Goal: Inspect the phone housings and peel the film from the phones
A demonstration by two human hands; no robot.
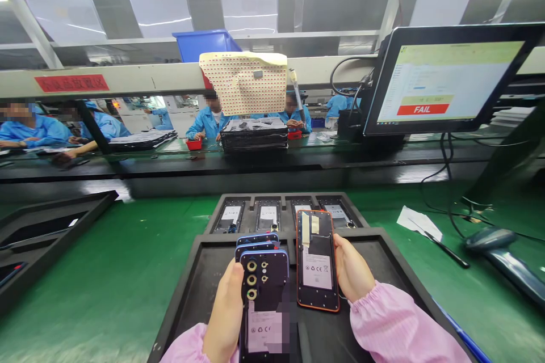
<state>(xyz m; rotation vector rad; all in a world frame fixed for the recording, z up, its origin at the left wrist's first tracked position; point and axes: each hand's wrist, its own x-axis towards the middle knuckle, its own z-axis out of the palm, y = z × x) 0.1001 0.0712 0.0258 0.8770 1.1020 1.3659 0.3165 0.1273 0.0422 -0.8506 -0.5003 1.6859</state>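
My left hand is closed around a small stack of blue-edged phone housings, fanned so several top edges show. The front one has round camera rings and a pale label; part of it is blurred out. In my right hand is an orange-edged phone housing, gripped by its right side, with tape strips near its top and a white label. Both are held over a black tray. Behind it, another black tray holds several phone housings in its slots.
At right stand a monitor showing FAIL, a barcode scanner, a black pen-like tool and a white paper. A tray with phone parts lies at left. Co-workers in blue sit beyond a stack of black trays.
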